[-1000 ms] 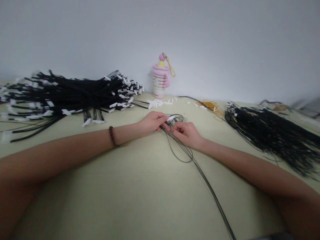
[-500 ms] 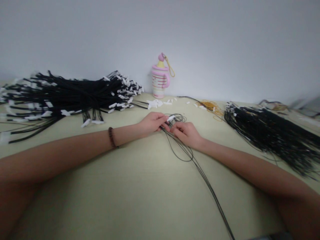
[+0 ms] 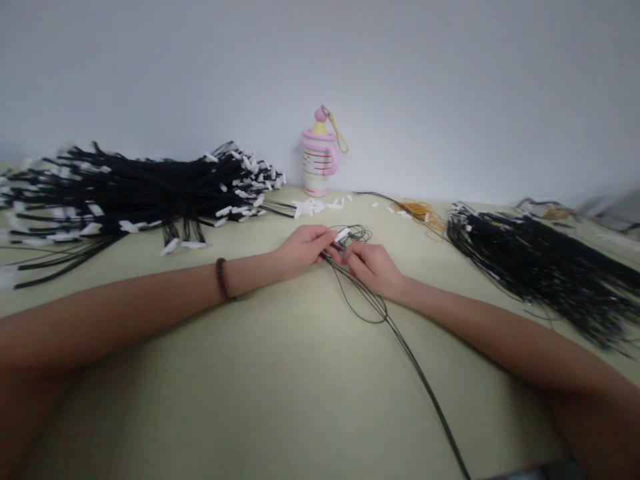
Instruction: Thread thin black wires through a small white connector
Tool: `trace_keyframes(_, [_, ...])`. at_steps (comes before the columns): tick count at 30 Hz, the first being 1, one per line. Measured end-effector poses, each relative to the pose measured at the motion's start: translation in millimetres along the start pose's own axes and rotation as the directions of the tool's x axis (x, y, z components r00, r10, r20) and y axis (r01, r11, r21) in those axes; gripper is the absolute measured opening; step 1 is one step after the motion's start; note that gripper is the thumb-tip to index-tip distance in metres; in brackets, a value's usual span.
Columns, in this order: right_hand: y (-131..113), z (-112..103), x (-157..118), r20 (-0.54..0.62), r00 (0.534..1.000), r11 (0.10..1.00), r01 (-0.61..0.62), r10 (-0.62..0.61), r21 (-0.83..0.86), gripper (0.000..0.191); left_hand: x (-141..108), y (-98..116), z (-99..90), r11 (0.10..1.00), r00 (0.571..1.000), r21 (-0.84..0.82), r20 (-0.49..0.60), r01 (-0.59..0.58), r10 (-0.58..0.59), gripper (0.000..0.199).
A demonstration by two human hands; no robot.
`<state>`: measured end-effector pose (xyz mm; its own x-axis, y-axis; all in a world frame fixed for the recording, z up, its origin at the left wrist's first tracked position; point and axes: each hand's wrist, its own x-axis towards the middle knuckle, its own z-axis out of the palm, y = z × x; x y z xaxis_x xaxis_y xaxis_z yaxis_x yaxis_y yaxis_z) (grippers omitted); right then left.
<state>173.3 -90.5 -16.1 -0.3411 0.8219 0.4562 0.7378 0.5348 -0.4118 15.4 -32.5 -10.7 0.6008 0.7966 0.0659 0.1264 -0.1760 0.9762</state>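
Thin black wires run from the front edge of the table up to both hands, with a loop hanging below my right hand. My left hand is closed around these wires near a small white connector. Close beside it, my right hand pinches at the same wires, its fingertips close to the left ones. Behind the fingers lie coiled thin wires. The exact grip of the fingertips is too small to make out.
A large pile of black cables with white connectors lies at the left. Another black bundle is at the right. A pink and white cup stands by the wall, near white connectors and yellow bands.
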Motion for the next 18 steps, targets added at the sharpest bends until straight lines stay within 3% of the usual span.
trace_keyframes(11, [-0.5,0.4,-3.1,-0.007,0.995,0.993,0.099,-0.1,-0.058,0.021,-4.8,0.6,1.0,0.994,0.992,0.068,0.099,-0.084,0.077,0.026])
trace_keyframes(18, [-2.9,-0.7,-3.7,-0.007,0.995,0.994,0.101,-0.101,-0.039,0.02,-5.2,0.8,1.5,0.994,0.99,0.07,0.116,-0.089,0.08,0.027])
